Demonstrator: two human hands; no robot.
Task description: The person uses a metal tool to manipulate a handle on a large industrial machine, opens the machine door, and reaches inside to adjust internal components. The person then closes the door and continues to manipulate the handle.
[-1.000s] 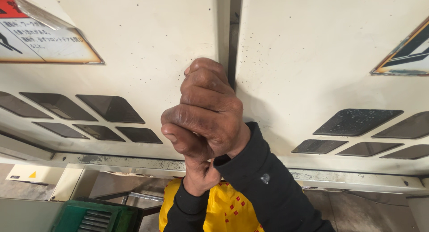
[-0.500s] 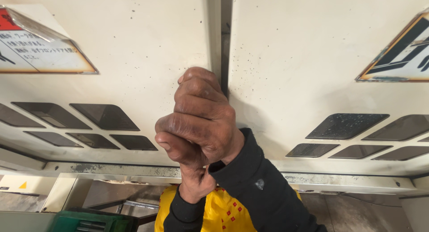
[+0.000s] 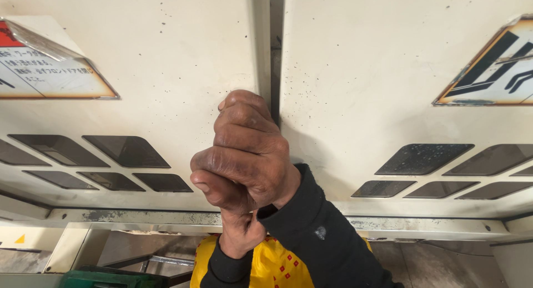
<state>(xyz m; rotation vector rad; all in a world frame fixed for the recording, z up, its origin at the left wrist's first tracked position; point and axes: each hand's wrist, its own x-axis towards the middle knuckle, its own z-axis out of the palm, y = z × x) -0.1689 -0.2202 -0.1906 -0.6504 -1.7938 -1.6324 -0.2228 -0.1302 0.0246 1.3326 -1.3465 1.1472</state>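
Observation:
Two cream metal doors meet at a dark vertical seam [image 3: 275, 44]. My right hand [image 3: 244, 155], in a black sleeve, is closed in a fist against the seam, its fingers curled around the edge of the left door [image 3: 166, 71]. The right door [image 3: 377, 88] stands just beside it. Directly under the fist is my left hand [image 3: 239, 238], pressed up against the right wrist. Its fingers are hidden, so what it holds does not show.
Both doors carry slanted dark vent slots [image 3: 127, 152] and worn warning labels [image 3: 50, 71], the left one peeling at a corner. A scuffed metal rail [image 3: 133, 216] runs below the doors. A yellow red-dotted cloth [image 3: 277, 266] and a green crate [image 3: 105, 279] lie beneath.
The right fist stays clamped at the seam. The view has drifted, so the seam and hand sit a little further left and lower in the frame.

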